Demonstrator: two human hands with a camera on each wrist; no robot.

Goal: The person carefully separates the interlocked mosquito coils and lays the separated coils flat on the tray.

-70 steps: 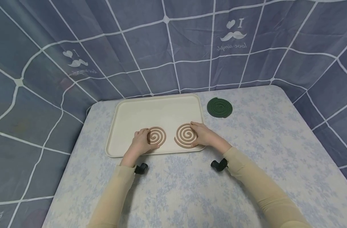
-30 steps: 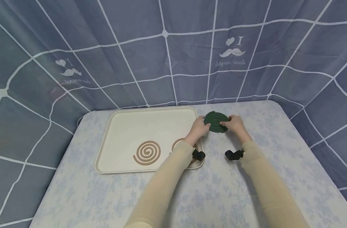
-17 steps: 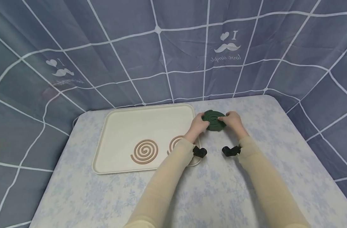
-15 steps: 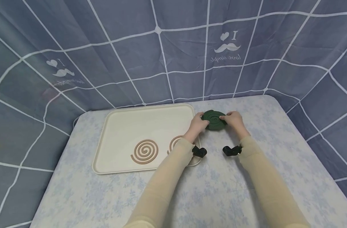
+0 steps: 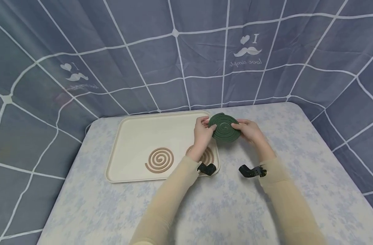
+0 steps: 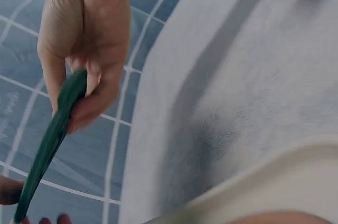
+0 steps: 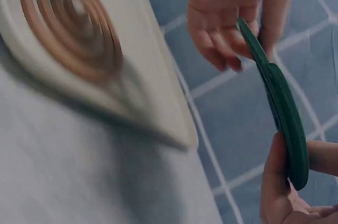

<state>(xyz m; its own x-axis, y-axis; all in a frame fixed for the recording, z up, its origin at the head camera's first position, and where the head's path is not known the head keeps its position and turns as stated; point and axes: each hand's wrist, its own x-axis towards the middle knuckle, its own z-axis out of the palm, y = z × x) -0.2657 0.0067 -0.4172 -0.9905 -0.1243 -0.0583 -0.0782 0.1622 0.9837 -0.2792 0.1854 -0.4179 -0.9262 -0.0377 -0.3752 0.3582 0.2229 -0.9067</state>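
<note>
A green mosquito coil (image 5: 224, 131), wound in a tight flat spiral, is held up above the table, just right of the tray. My left hand (image 5: 202, 135) pinches its left edge, thumb on the near face. On the opposite edge, my right hand (image 5: 253, 132) pinches it between thumb and fingers. Both wrist views show the coil edge-on; in the right wrist view, the green mosquito coil (image 7: 288, 118) seems to have two layers partly parted. One brown mosquito coil (image 5: 160, 160) lies flat on the cream tray (image 5: 137, 136). Another brown mosquito coil (image 5: 209, 156) is partly covered by my left forearm.
The tray's raised rim runs under my left wrist. A pale blue floral cloth covers the table (image 5: 235, 211). Behind and at both sides hangs a blue-grey curtain (image 5: 201, 54) with white grid lines. Each wrist wears a small black camera (image 5: 250, 171).
Both hands moved from the brown coils on the tray to the green coil on the table. They gripped it, raised it off the cloth and tilted its face up toward the head camera.
</note>
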